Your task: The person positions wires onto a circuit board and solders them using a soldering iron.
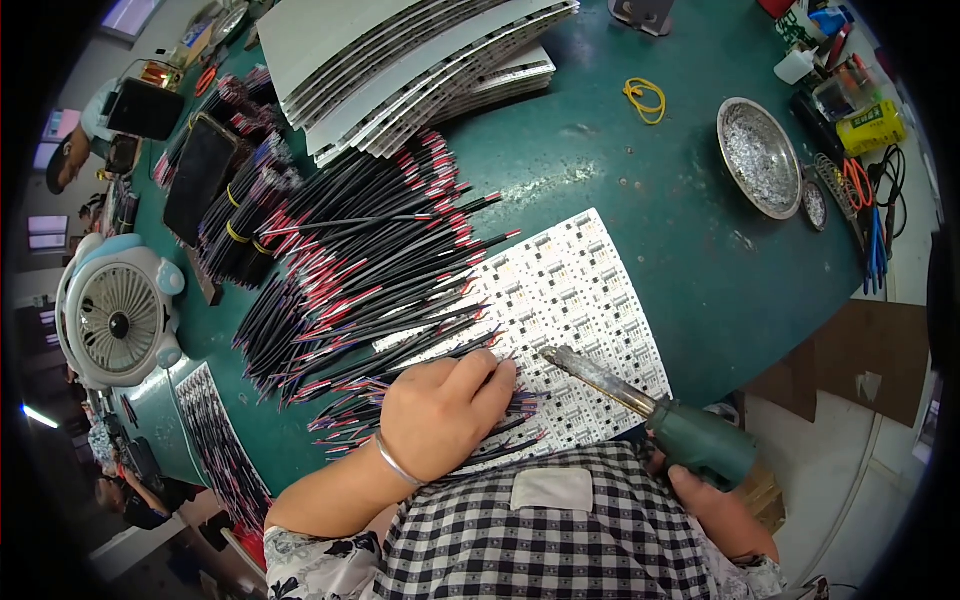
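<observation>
A white circuit board sheet (590,290) dotted with small dark parts lies on the green table in front of me. Black cables (380,240) with red and white stripped ends spread across its left side, their tips reaching over the board. My left hand (440,410) rests among the cable ends at the board's near left, fingers bent and pressed together; whatever they pinch is hidden. My right hand (695,492) is wrapped round the green handle of a soldering iron (605,385). The iron's metal tip points left, at the middle of the board, just right of my left fingers.
Stacked white board sheets (400,75) stand at the back. To the right are a metal bowl of silvery bits (755,155), a yellow band (645,100) and a yellow container (870,128). Bundled cables, a dark phone (200,180) and a white fan (118,320) are left.
</observation>
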### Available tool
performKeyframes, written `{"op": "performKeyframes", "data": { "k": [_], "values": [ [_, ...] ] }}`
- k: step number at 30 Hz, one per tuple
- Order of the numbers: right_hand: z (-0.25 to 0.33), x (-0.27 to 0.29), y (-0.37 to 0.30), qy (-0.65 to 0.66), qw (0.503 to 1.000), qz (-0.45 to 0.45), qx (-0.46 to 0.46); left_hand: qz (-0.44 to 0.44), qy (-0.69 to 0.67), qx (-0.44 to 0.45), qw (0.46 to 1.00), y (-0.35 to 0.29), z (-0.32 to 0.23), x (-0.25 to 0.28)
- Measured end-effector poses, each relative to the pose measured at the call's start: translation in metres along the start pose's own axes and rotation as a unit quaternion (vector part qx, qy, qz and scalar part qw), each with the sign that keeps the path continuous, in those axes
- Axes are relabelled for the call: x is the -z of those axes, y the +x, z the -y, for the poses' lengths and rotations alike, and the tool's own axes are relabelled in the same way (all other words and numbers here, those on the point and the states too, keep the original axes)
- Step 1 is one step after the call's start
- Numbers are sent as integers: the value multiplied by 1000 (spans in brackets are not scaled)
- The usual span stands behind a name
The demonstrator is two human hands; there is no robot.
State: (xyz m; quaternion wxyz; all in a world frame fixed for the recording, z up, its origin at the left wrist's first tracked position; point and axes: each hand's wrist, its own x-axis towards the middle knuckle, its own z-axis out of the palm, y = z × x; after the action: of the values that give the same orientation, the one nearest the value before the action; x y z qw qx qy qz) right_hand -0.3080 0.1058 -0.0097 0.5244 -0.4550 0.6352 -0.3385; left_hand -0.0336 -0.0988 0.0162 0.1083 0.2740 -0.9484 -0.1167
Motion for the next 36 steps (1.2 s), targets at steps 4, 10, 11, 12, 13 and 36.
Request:
{"op": "performKeyframes", "data": {
  "k": [4,10,11,12,13,36],
  "values": [
    [4,-3,11,12,999,6,45,5,-4,9,1000,1,-1,-2],
    [10,-14,14,48,998,-38,1,50,-23,23,998,6,-1,4],
    [11,-14,16,54,997,-46,18,51,-24,22,998,6,-1,4],
    [12,-13,17,54,997,-46,18,53,-25,22,998,6,-1,4],
    [13,-13,19,32,997,-50,49,53,-26,22,998,6,-1,4],
    [7,-4,1,67,997,2,23,1,-30,53,998,-3,-12,-6]
  ]
}}
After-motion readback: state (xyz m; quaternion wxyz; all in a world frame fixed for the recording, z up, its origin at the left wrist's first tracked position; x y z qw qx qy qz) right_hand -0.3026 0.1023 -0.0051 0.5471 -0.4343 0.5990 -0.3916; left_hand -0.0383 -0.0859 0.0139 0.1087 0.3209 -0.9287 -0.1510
